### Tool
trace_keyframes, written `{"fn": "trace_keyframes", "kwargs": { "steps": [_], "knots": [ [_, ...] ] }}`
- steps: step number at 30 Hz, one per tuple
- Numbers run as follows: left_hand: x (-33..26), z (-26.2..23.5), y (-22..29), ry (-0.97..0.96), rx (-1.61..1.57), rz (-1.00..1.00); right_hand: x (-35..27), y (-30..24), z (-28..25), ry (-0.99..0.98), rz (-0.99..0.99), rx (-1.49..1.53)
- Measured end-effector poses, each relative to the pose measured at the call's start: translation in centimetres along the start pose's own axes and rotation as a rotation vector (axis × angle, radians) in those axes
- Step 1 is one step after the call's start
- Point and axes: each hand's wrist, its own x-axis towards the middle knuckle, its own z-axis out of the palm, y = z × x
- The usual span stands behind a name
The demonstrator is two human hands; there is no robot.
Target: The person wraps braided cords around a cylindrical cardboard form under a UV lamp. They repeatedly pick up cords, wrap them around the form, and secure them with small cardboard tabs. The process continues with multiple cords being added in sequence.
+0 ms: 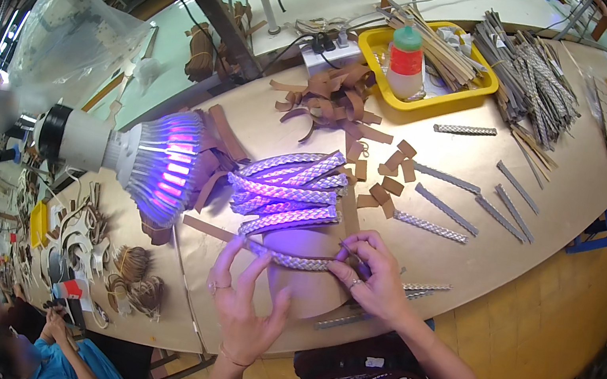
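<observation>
A grey braided strap lies crosswise in front of me, over a curved tan sheet. Its right end is pinched between the thumb and fingers of my right hand. A small dark piece shows at those fingertips, too small to name. My left hand has its fingers spread, the fingertips resting at the strap's left end and the thumb apart. A flat brown strip reaches out left from there. Just beyond, a pile of similar braided straps sits under purple light from a large ribbed lamp.
Brown leather-like strips and small brown pieces lie beyond the pile. Narrow grey strips spread to the right. A yellow tray holds a green-capped bottle and sticks. Another person sits at lower left.
</observation>
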Motion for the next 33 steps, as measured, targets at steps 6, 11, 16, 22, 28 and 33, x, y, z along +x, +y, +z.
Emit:
{"fn": "trace_keyframes", "kwargs": {
  "steps": [6, 11, 16, 22, 28, 33],
  "knots": [
    [2.9, -0.7, 3.4, -0.211, 0.190, 0.233, 1.7, -2.8, -3.8, -0.358, -0.253, -0.185],
    [4.0, -1.7, 3.7, -0.457, -0.447, -0.155, 3.3, -6.3, -5.6, -0.272, -0.465, -0.255],
    [5.4, -0.9, 3.3, -0.129, -0.768, -0.314, 3.4, -8.1, -5.7, -0.027, -0.124, -0.093],
    [8.3, -1.4, 4.2, -0.238, -0.925, -0.372, 2.6, -8.1, -5.2, -0.198, -0.005, 0.263],
    [10.6, -1.1, 5.7, -0.356, -0.962, -0.311, 3.5, -8.0, -6.0, -0.122, -0.066, 0.332],
    [11.3, -1.1, 6.2, -0.410, -0.942, -0.285, 3.9, -8.3, -6.7, -0.121, -0.055, 0.369]
  ]
}}
